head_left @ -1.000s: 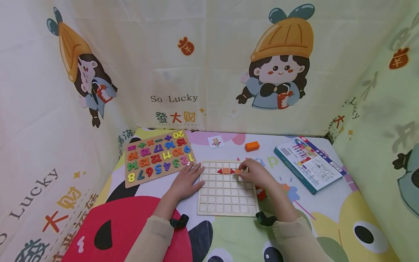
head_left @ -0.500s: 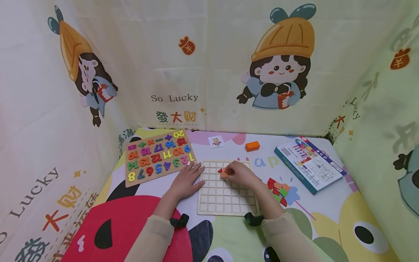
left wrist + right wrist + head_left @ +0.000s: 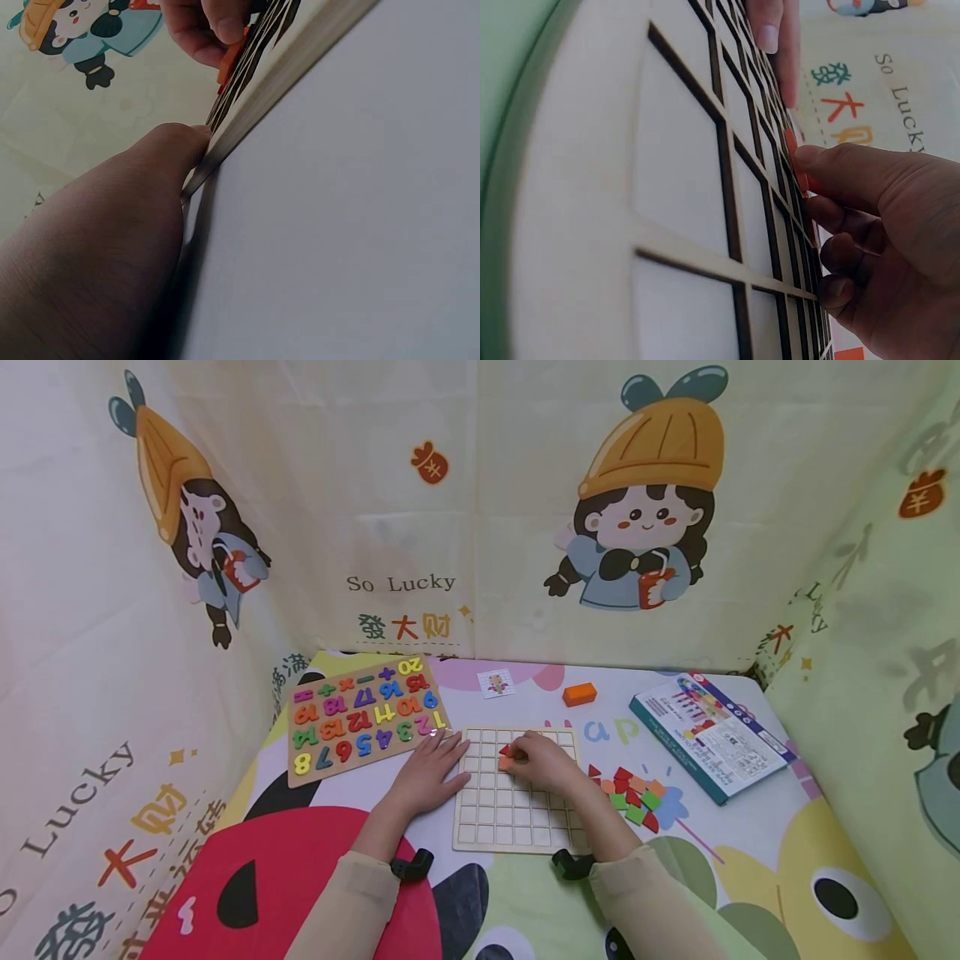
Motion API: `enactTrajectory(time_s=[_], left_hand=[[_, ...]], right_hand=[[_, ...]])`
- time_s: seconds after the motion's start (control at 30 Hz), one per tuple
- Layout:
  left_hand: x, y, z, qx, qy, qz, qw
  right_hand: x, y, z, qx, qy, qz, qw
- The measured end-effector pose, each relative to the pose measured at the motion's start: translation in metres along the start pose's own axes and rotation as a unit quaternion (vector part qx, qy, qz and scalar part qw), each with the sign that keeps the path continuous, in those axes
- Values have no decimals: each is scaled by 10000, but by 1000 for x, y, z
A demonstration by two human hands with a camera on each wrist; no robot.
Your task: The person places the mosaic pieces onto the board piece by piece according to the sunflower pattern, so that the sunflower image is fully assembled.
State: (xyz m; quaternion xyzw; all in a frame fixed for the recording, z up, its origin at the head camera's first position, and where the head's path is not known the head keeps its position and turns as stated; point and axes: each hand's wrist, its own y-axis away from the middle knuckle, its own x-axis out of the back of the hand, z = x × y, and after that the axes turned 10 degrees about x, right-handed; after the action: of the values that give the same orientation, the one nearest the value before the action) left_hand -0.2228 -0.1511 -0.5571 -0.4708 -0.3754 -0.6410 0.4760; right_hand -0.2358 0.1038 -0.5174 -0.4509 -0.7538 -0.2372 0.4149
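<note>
A wooden grid board (image 3: 487, 827) lies in the middle of the table. My right hand (image 3: 542, 762) is over its upper part, thumb and fingers pinching an orange square tile (image 3: 795, 157) close over the cells, below a red triangle tile (image 3: 504, 749). The other tiles of that row are hidden behind the hand. My left hand (image 3: 426, 777) lies flat with fingers spread at the board's left edge. In the left wrist view its thumb (image 3: 169, 150) touches the board's edge.
Loose red, green and orange tiles (image 3: 636, 799) lie right of the board. A number puzzle board (image 3: 358, 750) is at the left. Behind stand a small picture card (image 3: 497, 683) and an orange block (image 3: 579, 695). A box (image 3: 708, 739) lies at the right.
My right hand has moved left along the row of tiles, with an orange tile now just below the row's left end. The loose tiles at the right came into view. The left hand stays put.
</note>
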Motion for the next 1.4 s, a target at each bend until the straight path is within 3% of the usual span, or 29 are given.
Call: enactTrajectory(time_s=[0.47, 0.73, 0.93, 1.17, 1.4], left_hand=[[2, 0, 2, -58, 87, -63, 9999], [0, -1, -1, 30, -59, -103, 9999], [0, -1, -1, 28, 34, -77, 10000], [-1, -1, -2, -1, -28, -26, 10000], [-2, -2, -2, -19, -20, -63, 10000]], right_hand=[[-3, 1, -2, 93, 222, 36, 9997], [16, 11, -1, 140, -12, 186, 9997], [43, 32, 13, -31, -137, 226, 9996], [74, 68, 44, -445, -331, 238, 9982], [87, 101, 77, -916, -508, 270, 9941]])
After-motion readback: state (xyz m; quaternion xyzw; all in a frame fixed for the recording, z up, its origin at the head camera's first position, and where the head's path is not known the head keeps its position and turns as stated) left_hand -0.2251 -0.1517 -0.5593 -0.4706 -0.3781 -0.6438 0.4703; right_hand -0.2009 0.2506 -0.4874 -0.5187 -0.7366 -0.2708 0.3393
